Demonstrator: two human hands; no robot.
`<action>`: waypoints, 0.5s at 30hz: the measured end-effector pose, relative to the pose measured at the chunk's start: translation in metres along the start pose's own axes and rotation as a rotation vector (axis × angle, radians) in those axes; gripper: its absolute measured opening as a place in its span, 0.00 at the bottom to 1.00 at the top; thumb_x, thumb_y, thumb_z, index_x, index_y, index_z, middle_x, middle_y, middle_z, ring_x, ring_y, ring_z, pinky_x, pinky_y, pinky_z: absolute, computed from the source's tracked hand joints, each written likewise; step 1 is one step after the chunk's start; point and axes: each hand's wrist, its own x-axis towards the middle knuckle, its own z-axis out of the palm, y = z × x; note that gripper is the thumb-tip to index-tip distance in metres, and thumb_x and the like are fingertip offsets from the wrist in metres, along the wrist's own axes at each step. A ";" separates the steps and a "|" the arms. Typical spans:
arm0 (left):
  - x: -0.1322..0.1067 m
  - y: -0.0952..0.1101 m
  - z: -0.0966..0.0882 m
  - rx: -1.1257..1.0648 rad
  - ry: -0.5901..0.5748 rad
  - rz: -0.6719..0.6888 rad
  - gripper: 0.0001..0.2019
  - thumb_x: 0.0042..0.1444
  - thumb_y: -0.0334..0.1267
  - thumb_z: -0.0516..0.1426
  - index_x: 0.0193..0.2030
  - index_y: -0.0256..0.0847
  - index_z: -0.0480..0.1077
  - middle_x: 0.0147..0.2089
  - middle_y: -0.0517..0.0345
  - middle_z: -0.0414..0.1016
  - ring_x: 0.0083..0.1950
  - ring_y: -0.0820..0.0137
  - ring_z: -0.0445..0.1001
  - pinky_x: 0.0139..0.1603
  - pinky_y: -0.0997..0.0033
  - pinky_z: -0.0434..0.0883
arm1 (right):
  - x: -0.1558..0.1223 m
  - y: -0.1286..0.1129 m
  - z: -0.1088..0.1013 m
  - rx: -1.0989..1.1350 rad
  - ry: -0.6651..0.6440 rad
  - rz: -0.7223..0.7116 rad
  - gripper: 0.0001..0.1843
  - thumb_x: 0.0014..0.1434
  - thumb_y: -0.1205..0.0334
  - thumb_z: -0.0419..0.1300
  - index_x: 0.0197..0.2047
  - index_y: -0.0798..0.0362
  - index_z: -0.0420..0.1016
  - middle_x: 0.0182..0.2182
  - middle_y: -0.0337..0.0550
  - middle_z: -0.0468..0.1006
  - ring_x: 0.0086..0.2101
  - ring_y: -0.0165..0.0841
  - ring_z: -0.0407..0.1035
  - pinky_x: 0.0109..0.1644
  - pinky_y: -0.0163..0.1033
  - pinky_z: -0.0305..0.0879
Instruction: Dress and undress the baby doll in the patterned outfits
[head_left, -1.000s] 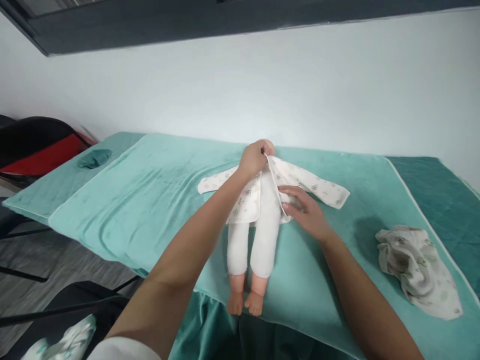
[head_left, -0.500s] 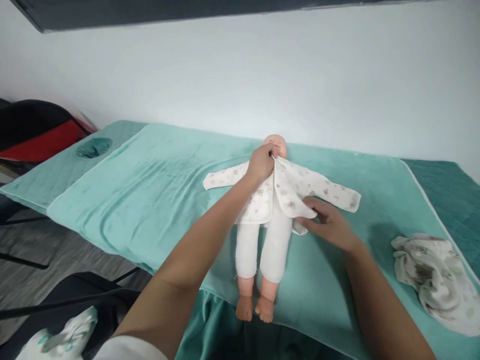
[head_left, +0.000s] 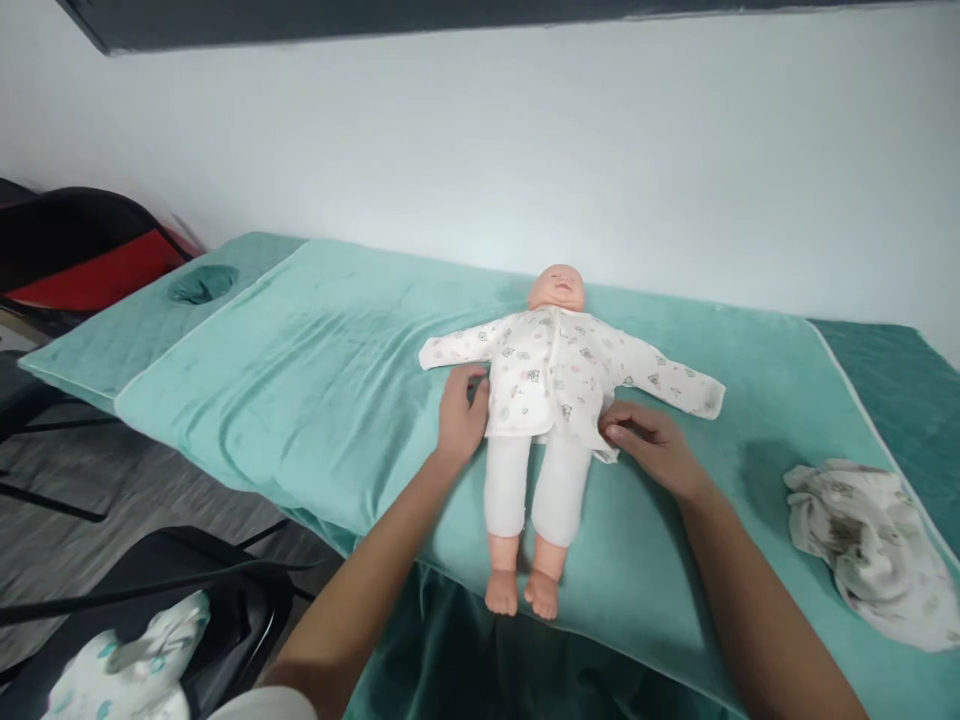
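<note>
A baby doll (head_left: pixel 556 287) lies on its back on the massage table, its head by the wall and its feet near the front edge. It wears a white printed baby shirt (head_left: pixel 525 375) with sleeves spread out, and white trousers (head_left: pixel 506 485). The shirt's front panels meet down the middle of the chest. My left hand (head_left: pixel 463 412) rests against the shirt's left side, thumb and forefinger apart, fingers loosely bent. On the opposite side, my right hand (head_left: pixel 651 442) has its fingertips closed at the shirt's lower edge; the exact grip is partly hidden.
A teal cover (head_left: pixel 300 370) lies over the massage table, which has a face hole (head_left: pixel 204 284) at left. Crumpled printed cloth (head_left: pixel 874 555) lies at right. A black chair (head_left: pixel 172 600) with a white and teal cloth (head_left: pixel 131 665) stands front left; another chair (head_left: pixel 82 240) is behind.
My left hand has let go of the shirt's neckline and moved down to its left side. The lifted right panel now lies flat over the doll. My right hand stays by the hem.
</note>
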 end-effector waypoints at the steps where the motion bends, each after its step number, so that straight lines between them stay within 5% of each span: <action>1: -0.013 -0.008 -0.012 0.024 -0.031 -0.053 0.07 0.63 0.37 0.54 0.46 0.43 0.71 0.47 0.53 0.77 0.51 0.64 0.75 0.57 0.60 0.72 | -0.004 0.001 0.003 -0.004 0.028 0.006 0.12 0.67 0.50 0.62 0.36 0.49 0.76 0.32 0.41 0.76 0.34 0.33 0.69 0.39 0.39 0.65; 3: -0.033 -0.019 -0.031 0.015 -0.100 -0.108 0.08 0.63 0.37 0.54 0.47 0.43 0.71 0.47 0.53 0.78 0.51 0.64 0.76 0.58 0.59 0.72 | -0.015 0.004 0.007 -0.003 0.084 0.020 0.11 0.65 0.49 0.63 0.41 0.48 0.77 0.36 0.42 0.76 0.37 0.34 0.70 0.42 0.39 0.67; 7: -0.050 -0.016 -0.050 0.122 -0.308 0.003 0.14 0.58 0.34 0.58 0.51 0.44 0.70 0.57 0.52 0.76 0.60 0.61 0.74 0.64 0.55 0.67 | -0.037 0.009 0.021 -0.102 0.205 0.072 0.19 0.60 0.45 0.67 0.48 0.47 0.74 0.46 0.45 0.77 0.45 0.39 0.71 0.50 0.44 0.70; 10: -0.051 -0.004 -0.046 0.310 -0.388 0.069 0.13 0.55 0.34 0.60 0.48 0.44 0.72 0.60 0.53 0.76 0.62 0.57 0.71 0.64 0.51 0.65 | -0.046 0.010 0.036 -0.322 0.355 0.177 0.23 0.58 0.42 0.67 0.48 0.50 0.73 0.43 0.47 0.78 0.42 0.40 0.72 0.48 0.46 0.70; 15: -0.046 0.000 -0.031 0.446 -0.356 0.120 0.07 0.61 0.36 0.57 0.44 0.45 0.75 0.57 0.52 0.78 0.58 0.55 0.72 0.58 0.51 0.65 | -0.044 0.008 0.058 -0.620 0.468 0.269 0.21 0.62 0.44 0.58 0.49 0.52 0.74 0.31 0.43 0.77 0.31 0.38 0.70 0.34 0.41 0.62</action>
